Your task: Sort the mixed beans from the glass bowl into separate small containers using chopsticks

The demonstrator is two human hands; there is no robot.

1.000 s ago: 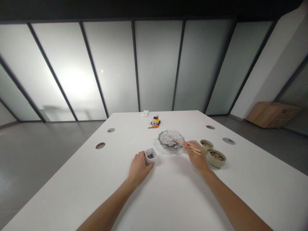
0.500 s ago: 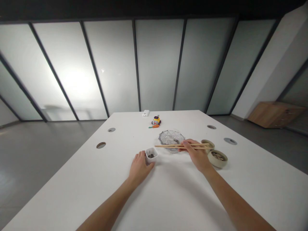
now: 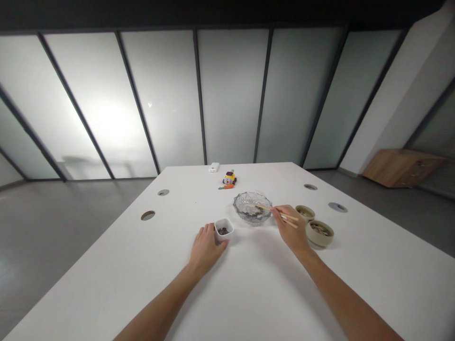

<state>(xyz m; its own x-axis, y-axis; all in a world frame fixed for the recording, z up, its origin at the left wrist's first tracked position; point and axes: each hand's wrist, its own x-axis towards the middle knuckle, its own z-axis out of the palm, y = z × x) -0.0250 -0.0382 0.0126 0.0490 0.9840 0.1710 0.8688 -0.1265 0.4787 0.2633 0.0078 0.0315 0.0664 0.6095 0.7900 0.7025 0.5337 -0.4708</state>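
On the white table, my left hand (image 3: 207, 246) is closed around the near left side of a small white square bowl (image 3: 229, 234), its thumb in front. Small dark pieces (image 3: 223, 231) lie inside that bowl. My right hand (image 3: 292, 231) grips a pair of wooden chopsticks (image 3: 265, 207), whose tips reach into a scalloped clear glass bowl (image 3: 240, 211). Dark pieces also lie in the glass bowl; whether the tips pinch any is too small to tell. Beside the right hand stand two beige round bowls, the nearer one (image 3: 318, 240) with light brown pieces, the farther one (image 3: 310, 214) partly hidden.
Farther back on the table (image 3: 142, 265) are a yellow toy vehicle (image 3: 230, 178), an orange carrot-shaped piece (image 3: 228, 187) and a white box-like device (image 3: 214, 167). Round cable holes (image 3: 148, 215) pierce the tabletop on both sides. A wooden cabinet (image 3: 398, 168) stands on the floor at right.
The chopstick tips have swung from above the table near the white bowl into the glass bowl. My right hand has turned with them. My left hand stays on the white bowl.
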